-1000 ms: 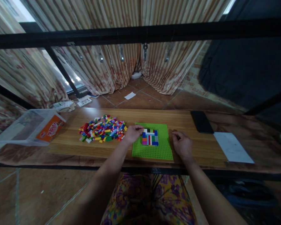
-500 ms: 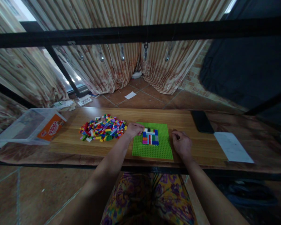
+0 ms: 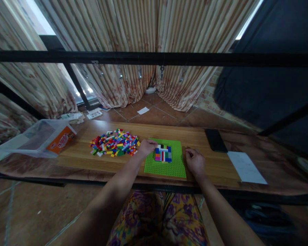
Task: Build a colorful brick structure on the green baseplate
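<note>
A green studded baseplate (image 3: 165, 171) lies on the wooden board, carrying a roughly square build of multicoloured toy bricks (image 3: 163, 154) with white and red pieces in its middle. My left hand (image 3: 147, 147) reaches over the plate's left edge. Its fingertips are pinched together at the far left corner of the build, by a whitish brick; whatever they grip is too small to make out. Just off the plate's right edge, my right hand (image 3: 196, 160) rests on the board with fingers curled in and thumb against them. Nothing shows in it.
Left of the plate spreads a heap of loose bricks (image 3: 115, 143). A clear plastic box (image 3: 38, 136) with an orange label stands at the far left. On the right lie a black phone (image 3: 216, 140) and a white paper sheet (image 3: 247, 167). A dark rail (image 3: 154, 58) crosses beyond the table.
The camera view has tilted up a little, so the scene sits lower in the picture. Both hands keep about the same places at the plate; the bricks look unchanged.
</note>
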The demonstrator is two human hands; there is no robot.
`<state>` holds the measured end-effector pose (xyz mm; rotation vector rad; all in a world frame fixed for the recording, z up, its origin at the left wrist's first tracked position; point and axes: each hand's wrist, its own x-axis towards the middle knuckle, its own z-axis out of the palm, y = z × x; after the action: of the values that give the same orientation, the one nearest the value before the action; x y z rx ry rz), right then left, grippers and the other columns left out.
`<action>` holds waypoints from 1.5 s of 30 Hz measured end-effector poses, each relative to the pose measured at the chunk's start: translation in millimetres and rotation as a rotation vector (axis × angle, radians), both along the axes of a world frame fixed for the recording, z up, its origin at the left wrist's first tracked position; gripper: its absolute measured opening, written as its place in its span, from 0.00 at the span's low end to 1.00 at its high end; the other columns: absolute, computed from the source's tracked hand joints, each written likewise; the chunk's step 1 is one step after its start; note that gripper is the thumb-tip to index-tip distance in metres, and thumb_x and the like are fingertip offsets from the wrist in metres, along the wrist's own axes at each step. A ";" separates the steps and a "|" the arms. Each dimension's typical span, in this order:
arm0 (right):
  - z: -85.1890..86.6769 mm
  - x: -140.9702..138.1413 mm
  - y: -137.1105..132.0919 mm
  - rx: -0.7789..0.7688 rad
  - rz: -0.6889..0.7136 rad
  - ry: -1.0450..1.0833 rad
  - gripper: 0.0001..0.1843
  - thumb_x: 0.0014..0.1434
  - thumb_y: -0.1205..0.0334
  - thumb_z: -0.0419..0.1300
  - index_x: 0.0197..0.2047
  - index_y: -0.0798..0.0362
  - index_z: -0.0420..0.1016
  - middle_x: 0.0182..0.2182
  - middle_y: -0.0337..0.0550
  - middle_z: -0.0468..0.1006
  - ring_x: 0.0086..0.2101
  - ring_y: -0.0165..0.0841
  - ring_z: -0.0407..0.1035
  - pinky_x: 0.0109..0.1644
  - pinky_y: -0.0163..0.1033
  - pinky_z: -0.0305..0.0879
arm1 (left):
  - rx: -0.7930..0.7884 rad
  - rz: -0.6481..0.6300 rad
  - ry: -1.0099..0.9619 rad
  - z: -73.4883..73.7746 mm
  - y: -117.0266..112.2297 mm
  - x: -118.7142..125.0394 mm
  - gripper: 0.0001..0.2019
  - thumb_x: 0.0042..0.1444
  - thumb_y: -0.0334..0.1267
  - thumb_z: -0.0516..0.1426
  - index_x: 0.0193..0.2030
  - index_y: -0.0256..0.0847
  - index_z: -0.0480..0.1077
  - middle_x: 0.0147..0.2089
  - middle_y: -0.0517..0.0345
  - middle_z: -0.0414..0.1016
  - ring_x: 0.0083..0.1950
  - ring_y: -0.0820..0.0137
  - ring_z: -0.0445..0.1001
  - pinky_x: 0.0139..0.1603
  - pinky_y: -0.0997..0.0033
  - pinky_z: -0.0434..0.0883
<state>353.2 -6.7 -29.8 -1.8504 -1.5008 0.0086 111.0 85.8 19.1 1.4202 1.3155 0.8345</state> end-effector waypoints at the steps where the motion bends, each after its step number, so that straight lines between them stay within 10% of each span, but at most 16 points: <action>1: 0.1 -0.1 0.1 0.000 0.006 0.003 0.18 0.60 0.55 0.50 0.36 0.54 0.79 0.35 0.51 0.80 0.35 0.39 0.72 0.41 0.43 0.67 | -0.004 0.012 -0.004 0.7 -4.3 -2.3 0.04 0.47 0.31 0.61 0.31 0.37 0.78 0.20 0.62 0.71 0.22 0.76 0.67 0.26 0.77 0.67; 8: -0.7 11.0 7.1 -0.031 0.034 0.177 0.17 0.55 0.52 0.53 0.34 0.53 0.79 0.35 0.50 0.81 0.35 0.39 0.73 0.43 0.46 0.68 | 0.132 0.112 -0.116 5.1 -54.8 -71.5 0.14 0.49 0.43 0.59 0.40 0.37 0.78 0.33 0.57 0.77 0.31 0.73 0.72 0.33 0.75 0.69; 17: 40.7 -50.3 -9.5 0.046 0.135 0.487 0.17 0.58 0.51 0.56 0.39 0.54 0.79 0.38 0.49 0.81 0.38 0.39 0.74 0.46 0.46 0.69 | 0.135 0.768 0.433 4.9 -83.8 -213.0 0.16 0.52 0.40 0.56 0.44 0.37 0.77 0.34 0.53 0.78 0.36 0.64 0.74 0.39 0.68 0.69; 22: 63.1 -140.9 -25.8 -0.038 0.459 0.366 0.11 0.61 0.59 0.54 0.37 0.49 0.78 0.35 0.43 0.79 0.36 0.35 0.73 0.42 0.40 0.68 | 0.184 0.903 0.630 -4.9 -65.6 -222.3 0.15 0.55 0.34 0.51 0.47 0.35 0.74 0.43 0.45 0.75 0.48 0.59 0.73 0.52 0.60 0.68; 28: 47.4 -202.3 -6.1 -0.143 0.524 0.136 0.10 0.60 0.67 0.54 0.39 0.51 0.77 0.37 0.46 0.77 0.40 0.39 0.71 0.47 0.42 0.66 | 0.189 1.004 0.644 -13.1 -34.7 -226.3 0.17 0.54 0.26 0.50 0.50 0.32 0.69 0.52 0.41 0.69 0.56 0.60 0.69 0.59 0.61 0.64; 45: 28.6 -217.9 6.1 -0.154 0.499 0.067 0.12 0.67 0.63 0.50 0.46 0.49 0.74 0.40 0.46 0.74 0.43 0.38 0.68 0.48 0.40 0.63 | 0.161 1.071 0.637 -23.9 -17.1 -228.7 0.15 0.57 0.29 0.49 0.49 0.33 0.69 0.54 0.40 0.67 0.57 0.55 0.67 0.60 0.54 0.63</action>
<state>135.3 -0.6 -1.2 -1.5236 -1.9183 0.4282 -117.8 68.7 -4.8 1.0594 2.6461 1.2165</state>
